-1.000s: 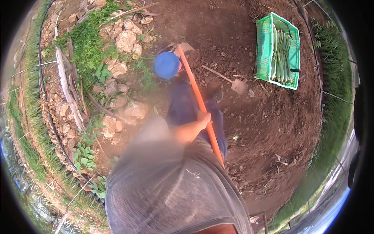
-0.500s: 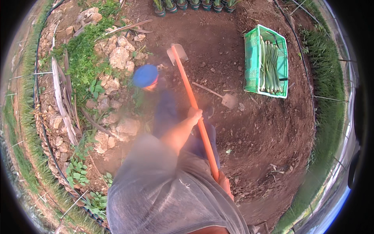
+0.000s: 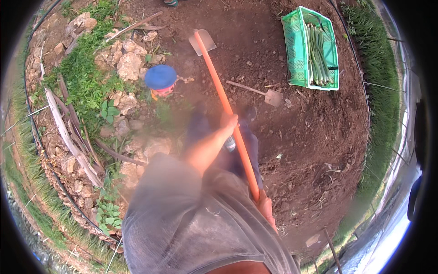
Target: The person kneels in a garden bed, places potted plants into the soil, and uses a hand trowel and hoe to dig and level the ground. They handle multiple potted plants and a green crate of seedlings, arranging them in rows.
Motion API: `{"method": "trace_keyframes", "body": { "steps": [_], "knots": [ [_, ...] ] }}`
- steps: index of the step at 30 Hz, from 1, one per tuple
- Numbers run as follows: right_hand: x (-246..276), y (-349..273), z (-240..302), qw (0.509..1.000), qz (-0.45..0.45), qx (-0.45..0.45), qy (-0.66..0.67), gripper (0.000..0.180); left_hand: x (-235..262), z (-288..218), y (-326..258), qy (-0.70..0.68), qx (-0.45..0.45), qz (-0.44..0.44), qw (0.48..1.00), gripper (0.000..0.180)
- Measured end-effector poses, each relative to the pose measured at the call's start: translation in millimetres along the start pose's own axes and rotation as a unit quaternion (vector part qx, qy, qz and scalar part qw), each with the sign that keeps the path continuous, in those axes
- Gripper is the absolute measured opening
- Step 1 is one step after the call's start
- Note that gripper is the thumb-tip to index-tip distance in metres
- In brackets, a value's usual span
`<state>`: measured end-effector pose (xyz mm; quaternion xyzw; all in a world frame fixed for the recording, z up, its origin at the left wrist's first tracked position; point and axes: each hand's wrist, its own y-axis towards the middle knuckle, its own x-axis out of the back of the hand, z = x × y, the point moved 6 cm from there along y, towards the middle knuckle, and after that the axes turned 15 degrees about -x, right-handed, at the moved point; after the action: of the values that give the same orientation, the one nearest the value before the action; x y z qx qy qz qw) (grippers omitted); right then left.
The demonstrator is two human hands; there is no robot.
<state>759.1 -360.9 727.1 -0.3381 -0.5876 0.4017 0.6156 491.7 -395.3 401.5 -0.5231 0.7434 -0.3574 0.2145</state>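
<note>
While the long orange-handled hoe with a flat metal blade (image 3: 226, 107) is held out over the bare brown soil (image 3: 310, 137), its blade near the far edge of the plot, the left hand (image 3: 229, 122) is seen clenched round mid-shaft and the right hand (image 3: 263, 204) closed round the butt end. The tool is judged stiff, blade-heavy and best gripped with hands well apart. A green plastic crate of long green stalks (image 3: 296, 50) and a small wooden-handled trowel (image 3: 262, 92) are noted beyond.

Bright daylight, soft shadows, strong fisheye bending at dark rim — torso and forearm blurred
</note>
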Motion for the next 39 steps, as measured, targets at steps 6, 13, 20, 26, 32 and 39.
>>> {"method": "trace_keyframes", "body": {
  "steps": [6, 13, 20, 26, 32, 39],
  "knots": [
    [-10.6, 44.7, 101.8, 0.998, -0.021, 0.049, 0.035, 0.042, 5.7, -68.2, 102.7, -0.056, -0.033, 0.020, 0.998, 0.012],
    [18.5, -12.7, -21.4, 0.980, 0.083, -0.102, 0.150, 0.032, -46.8, -12.3, -13.7, 0.198, -0.022, 0.030, 0.979, 0.028],
    [37.9, -86.8, -168.5, 0.949, 0.118, -0.246, 0.155, 0.038, -99.4, 36.8, -218.5, 0.202, 0.097, 0.071, 0.972, 0.039],
    [44.8, -32.6, -123.2, 0.991, 0.031, -0.107, 0.070, 0.044, -112.2, 44.0, -114.6, 0.152, 0.034, 0.038, 0.987, 0.031],
    [64.0, 134.5, 58.3, 0.998, -0.030, 0.038, 0.035, 0.039, -121.3, -86.8, 96.6, 0.064, -0.086, 0.083, 0.991, 0.027],
    [41.6, 109.7, 74.9, 0.999, 0.018, -0.028, 0.042, 0.043, -115.4, -101.9, 123.4, 0.253, -0.069, 0.059, 0.963, 0.042]
  ]
}}
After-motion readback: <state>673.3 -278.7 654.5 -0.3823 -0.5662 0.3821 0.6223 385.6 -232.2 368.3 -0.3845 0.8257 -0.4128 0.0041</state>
